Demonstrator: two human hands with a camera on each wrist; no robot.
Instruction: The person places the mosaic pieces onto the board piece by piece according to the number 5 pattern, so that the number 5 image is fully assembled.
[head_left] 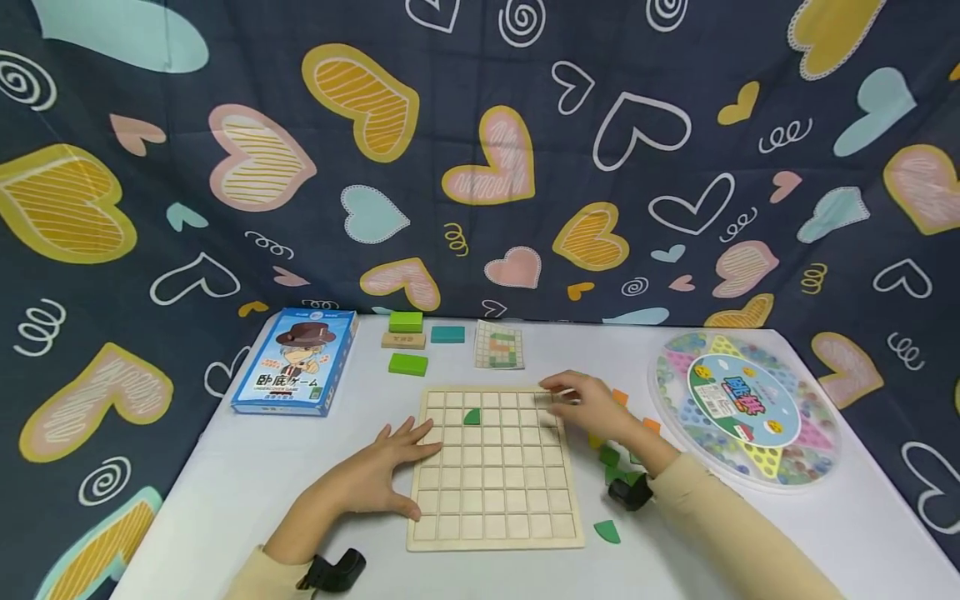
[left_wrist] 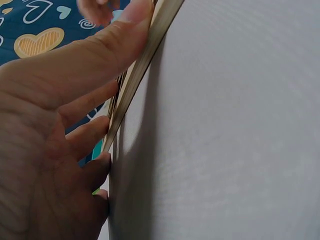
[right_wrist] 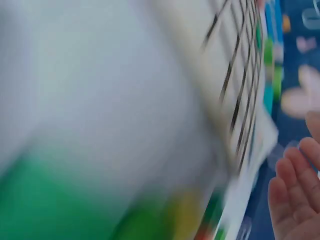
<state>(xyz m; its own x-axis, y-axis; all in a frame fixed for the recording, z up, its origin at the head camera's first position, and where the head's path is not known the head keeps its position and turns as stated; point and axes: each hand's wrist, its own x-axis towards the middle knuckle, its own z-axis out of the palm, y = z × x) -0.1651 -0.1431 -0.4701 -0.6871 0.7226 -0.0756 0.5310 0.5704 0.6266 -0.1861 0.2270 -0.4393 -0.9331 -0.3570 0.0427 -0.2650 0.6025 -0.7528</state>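
A pale wooden grid board (head_left: 495, 479) lies on the white table. One green quarter-round piece (head_left: 472, 417) sits in a square near its top left. My left hand (head_left: 378, 471) rests along the board's left edge, fingers spread, the thumb at the lower corner; the left wrist view shows the thumb (left_wrist: 95, 55) against the wooden rim. Over the board's upper right corner hovers my right hand (head_left: 592, 408), its fingers loosely bent. No piece shows in the right hand's fingers (right_wrist: 295, 190) in the blurred right wrist view. Beside the board lie green pieces (head_left: 610, 456), partly hidden by the right arm.
Orange pieces (head_left: 651, 426) lie beyond the right forearm, near a round Chinese checkers box (head_left: 742, 408). A small pattern card (head_left: 498, 344) lies behind the board. Green blocks (head_left: 408, 364), a teal block (head_left: 447, 334) and a blue game box (head_left: 296, 362) stand at back left.
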